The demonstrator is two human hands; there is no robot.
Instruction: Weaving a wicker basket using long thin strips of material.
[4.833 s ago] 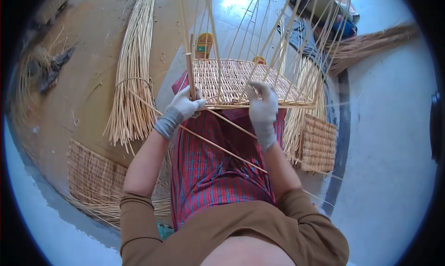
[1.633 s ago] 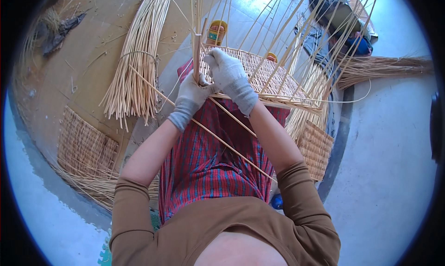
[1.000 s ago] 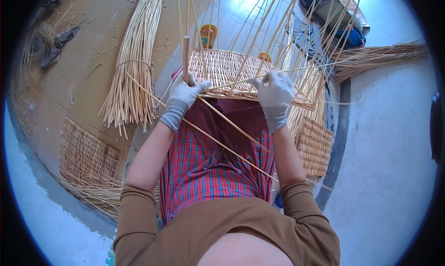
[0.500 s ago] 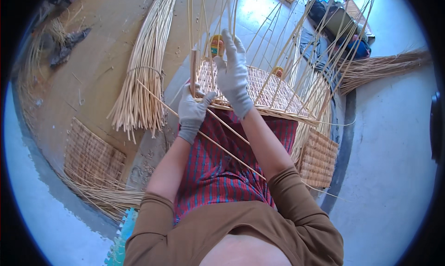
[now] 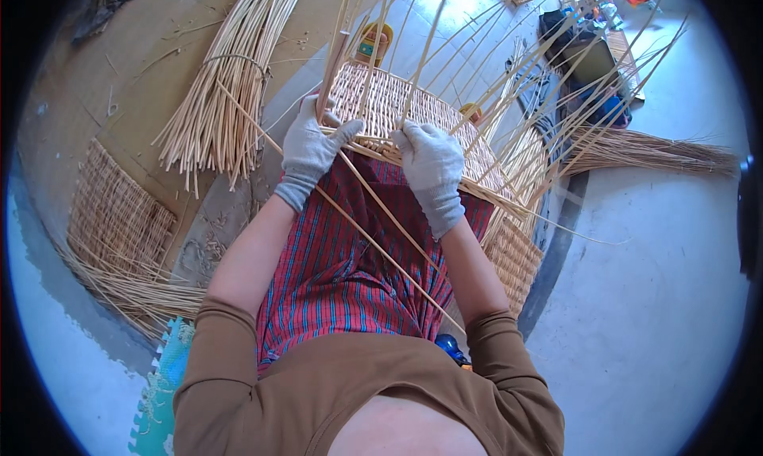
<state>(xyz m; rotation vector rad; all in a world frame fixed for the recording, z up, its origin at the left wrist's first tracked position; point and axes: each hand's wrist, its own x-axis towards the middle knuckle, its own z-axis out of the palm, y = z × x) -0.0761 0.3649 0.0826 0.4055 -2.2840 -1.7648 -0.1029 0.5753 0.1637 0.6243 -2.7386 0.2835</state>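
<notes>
A woven wicker base (image 5: pixel 369 86) with long upright rods round its edge rests at my lap, over red checked cloth (image 5: pixel 334 297). Both my hands wear pale gloves. My left hand (image 5: pixel 308 142) is closed round the near left corner of the base, beside a thick corner stick (image 5: pixel 333 67), its thumb along the edge. At the near edge, my right hand (image 5: pixel 433 162) pinches an upright rod (image 5: pixel 428 44) low down between thumb and fingers. Two rods, one a loose rod (image 5: pixel 385 199), slant from near my left hand across my lap.
A tied bundle of rods (image 5: pixel 226 86) lies on the left, above a woven panel (image 5: pixel 119 206). Another woven panel (image 5: pixel 513 261) leans right of my lap. Further right lies a bundle of thin canes (image 5: pixel 652 152). Tall rods fan out at upper right.
My right hand has come down from among the upright rods to the base's near edge and closed on a rod. My left hand keeps its hold on the corner. The view has shifted.
</notes>
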